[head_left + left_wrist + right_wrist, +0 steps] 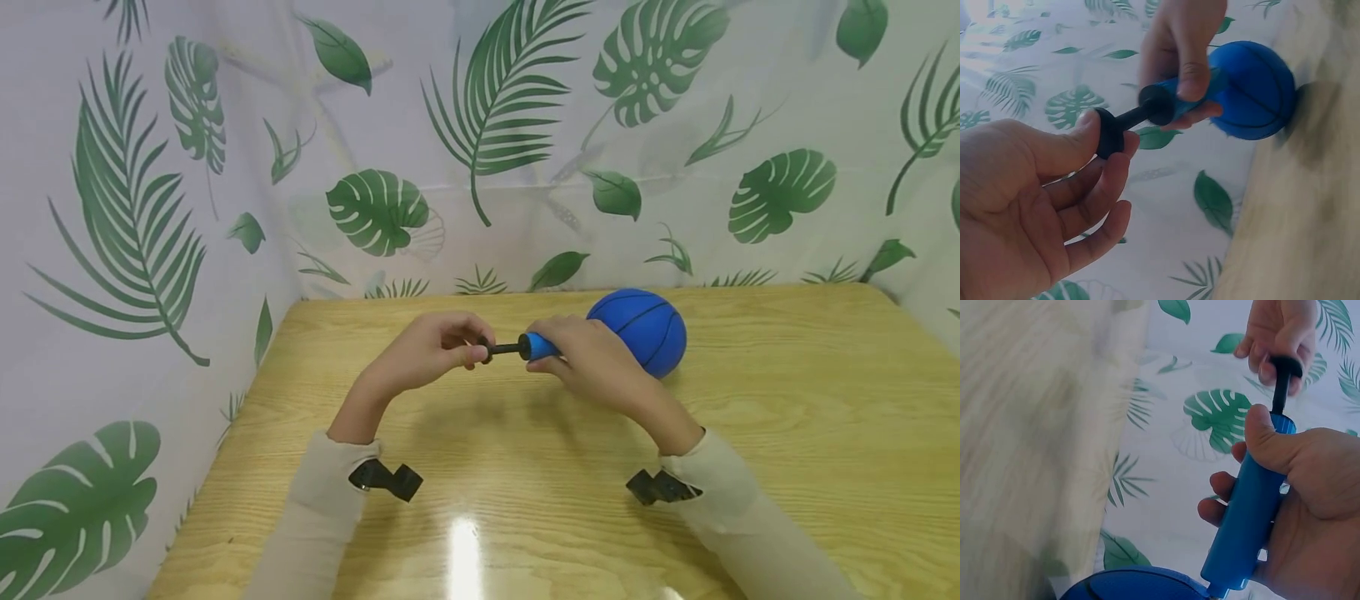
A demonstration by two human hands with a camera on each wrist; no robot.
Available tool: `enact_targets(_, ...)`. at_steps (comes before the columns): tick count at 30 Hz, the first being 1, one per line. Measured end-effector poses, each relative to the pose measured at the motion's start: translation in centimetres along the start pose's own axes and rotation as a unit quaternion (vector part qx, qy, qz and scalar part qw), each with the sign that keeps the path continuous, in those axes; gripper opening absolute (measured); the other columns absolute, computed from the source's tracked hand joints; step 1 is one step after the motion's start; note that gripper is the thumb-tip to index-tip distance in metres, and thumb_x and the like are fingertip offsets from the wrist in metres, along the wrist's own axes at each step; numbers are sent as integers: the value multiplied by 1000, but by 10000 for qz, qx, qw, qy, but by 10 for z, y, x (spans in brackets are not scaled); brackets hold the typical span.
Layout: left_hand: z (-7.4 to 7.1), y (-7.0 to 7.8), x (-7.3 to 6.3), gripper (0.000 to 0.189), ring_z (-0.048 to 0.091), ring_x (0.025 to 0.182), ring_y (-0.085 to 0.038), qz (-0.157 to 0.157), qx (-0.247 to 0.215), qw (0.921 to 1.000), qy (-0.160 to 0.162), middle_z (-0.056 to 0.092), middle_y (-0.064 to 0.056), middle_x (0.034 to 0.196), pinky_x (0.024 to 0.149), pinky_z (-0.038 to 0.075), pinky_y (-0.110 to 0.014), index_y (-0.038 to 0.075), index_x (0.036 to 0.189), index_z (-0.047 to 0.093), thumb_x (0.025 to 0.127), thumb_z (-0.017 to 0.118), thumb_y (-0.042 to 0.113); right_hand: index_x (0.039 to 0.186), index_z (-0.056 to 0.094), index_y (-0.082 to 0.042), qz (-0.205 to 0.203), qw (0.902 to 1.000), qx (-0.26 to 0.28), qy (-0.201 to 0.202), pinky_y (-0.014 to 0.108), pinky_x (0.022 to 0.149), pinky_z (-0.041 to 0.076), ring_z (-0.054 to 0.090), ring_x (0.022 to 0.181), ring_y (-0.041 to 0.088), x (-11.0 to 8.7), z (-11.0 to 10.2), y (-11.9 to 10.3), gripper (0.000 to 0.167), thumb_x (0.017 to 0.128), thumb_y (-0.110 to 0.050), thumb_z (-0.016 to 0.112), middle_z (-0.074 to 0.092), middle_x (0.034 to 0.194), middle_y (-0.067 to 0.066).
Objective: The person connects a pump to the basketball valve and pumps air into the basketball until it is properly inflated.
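Pump barrel [1241, 515] | within right fingers [1222, 485], clamped | handle [1109, 134] pinched between left fingers [1100, 197]

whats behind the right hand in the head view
Behind the right hand, most of the blue ball shows; the hand covers its lower left part. Of the blue pump it grips, the end toward the left hand shows; the rest is covered.

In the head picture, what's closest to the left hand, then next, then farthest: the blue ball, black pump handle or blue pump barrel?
From the left hand:
1. Black pump handle: pinched by that hand.
2. Blue pump barrel: to the right, in the right hand.
3. Blue ball: farther right, partly behind the right hand.
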State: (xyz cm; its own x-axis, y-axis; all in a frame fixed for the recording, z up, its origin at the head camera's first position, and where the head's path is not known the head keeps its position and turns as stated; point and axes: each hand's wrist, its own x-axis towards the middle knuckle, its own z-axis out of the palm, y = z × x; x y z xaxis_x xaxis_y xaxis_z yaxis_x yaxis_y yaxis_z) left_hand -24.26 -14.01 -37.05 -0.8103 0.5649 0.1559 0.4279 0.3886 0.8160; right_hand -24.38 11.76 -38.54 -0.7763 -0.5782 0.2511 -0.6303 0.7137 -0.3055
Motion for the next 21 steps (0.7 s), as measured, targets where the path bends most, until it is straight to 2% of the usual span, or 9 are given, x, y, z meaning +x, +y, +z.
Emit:
enact_targets(7, -27, 1, -14, 13, 69, 92, -28, 27, -85, 9992, 395, 71, -11, 103, 83, 57, -33, 3, 110, 69, 98, 67, 6, 122, 65, -13, 381, 9992, 77, -61, 46, 86, 54, 69, 101, 23, -2, -16, 14, 30, 98, -30, 68, 72, 110, 4)
enact_targets(11, -35, 3, -17, 13, 69, 95, -29, -63, -88, 9992, 396, 72, -12, 104, 85, 56, -33, 3, 110, 70, 98, 67, 7, 125, 64, -12, 401, 9991, 95, -115, 47, 85, 54, 69, 101, 25, -4, -22, 17, 33, 98, -31, 68, 72, 111, 6)
enact_targets(16, -34, 6, -17, 12, 69, 92, -24, -107, -81, 9990, 429, 72, -13, 102, 84, 57, -34, 2, 109, 70, 98, 66, 4, 125, 64, -10, 390, 9992, 60, -55, 47, 85, 54, 69, 102, 27, -3, -20, 14, 34, 98, -30, 69, 72, 112, 8)
enact_targets(21, -24, 5, -13, 10, 68, 84, -20, -25, -150, 9989, 439, 71, -14, 96, 78, 57, -32, 0, 107, 69, 97, 65, 0, 120, 64, -8, 195, 9998, 9, 22, 45, 83, 55, 68, 98, 26, -1, -9, 3, 31, 97, -27, 71, 71, 107, 8)
